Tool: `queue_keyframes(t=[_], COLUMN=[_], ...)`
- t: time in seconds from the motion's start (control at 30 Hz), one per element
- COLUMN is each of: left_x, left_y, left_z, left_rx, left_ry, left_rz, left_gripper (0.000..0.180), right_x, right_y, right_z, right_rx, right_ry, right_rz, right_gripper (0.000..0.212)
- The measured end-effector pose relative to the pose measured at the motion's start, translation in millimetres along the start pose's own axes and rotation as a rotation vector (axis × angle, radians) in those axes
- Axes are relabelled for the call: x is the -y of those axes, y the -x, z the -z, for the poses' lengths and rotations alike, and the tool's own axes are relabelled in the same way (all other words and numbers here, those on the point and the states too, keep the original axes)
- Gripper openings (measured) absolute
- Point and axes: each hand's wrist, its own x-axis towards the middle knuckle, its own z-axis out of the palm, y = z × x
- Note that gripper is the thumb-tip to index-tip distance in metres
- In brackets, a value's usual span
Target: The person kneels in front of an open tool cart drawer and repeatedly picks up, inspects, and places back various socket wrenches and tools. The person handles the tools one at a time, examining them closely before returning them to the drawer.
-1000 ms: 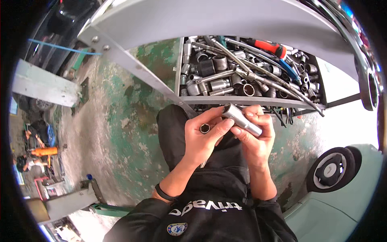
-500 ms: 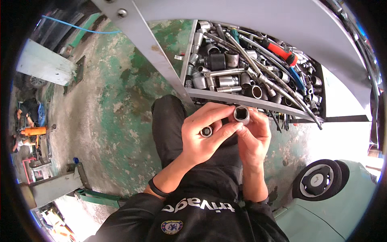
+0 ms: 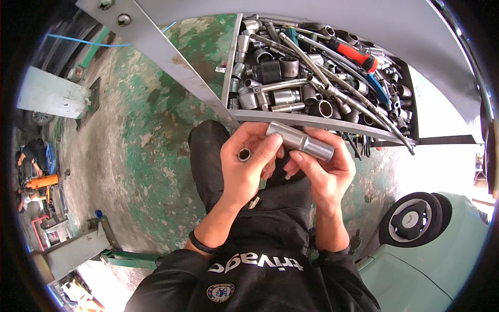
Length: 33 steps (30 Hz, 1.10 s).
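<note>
A long, shiny deep socket (image 3: 301, 141) lies crosswise between my hands, just in front of the drawer. My left hand (image 3: 239, 177) pinches its left end with thumb and fingers. Tucked in the palm of that same hand is a smaller socket (image 3: 244, 154), its open end facing up. My right hand (image 3: 332, 179) is closed around the right end of the deep socket, thumb below it. Beyond my hands, an open metal drawer (image 3: 312, 122) is heaped with several loose sockets and ratchet handles, partly overlapping.
Among the tools lies a screwdriver with a red-and-black handle (image 3: 358, 56). A grey frame post (image 3: 171, 57) slants down to the drawer's left corner. At lower right, a steering wheel (image 3: 413, 221) rests by a pale green panel (image 3: 405, 275). A worn green floor (image 3: 140, 171) spreads left.
The deep socket has turned from end-on to lying lengthwise, showing its side. My right hand has opened out slightly to the right along it. The small socket stays in my left palm.
</note>
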Motion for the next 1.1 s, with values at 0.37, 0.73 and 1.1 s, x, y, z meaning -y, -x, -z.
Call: queue_keyframes(t=[0.37, 0.73, 1.1], left_x=[25, 25, 38], left_y=[-8, -15, -18], left_z=[15, 13, 22], left_rx=[0.181, -0.067, -0.150], left_ry=[0.368, 0.216, 0.261], left_rz=[0.244, 0.355, 0.497], left_gripper=[0.032, 0.028, 0.022], right_x=[-12, -21, -32], right_y=[-8, -10, -62], right_z=[-9, -8, 53], right_rx=[0.147, -0.014, -0.240], right_ry=[0.183, 0.239, -0.541], right_rz=[0.399, 0.146, -0.033], right_gripper=[0.035, 0.030, 0.034])
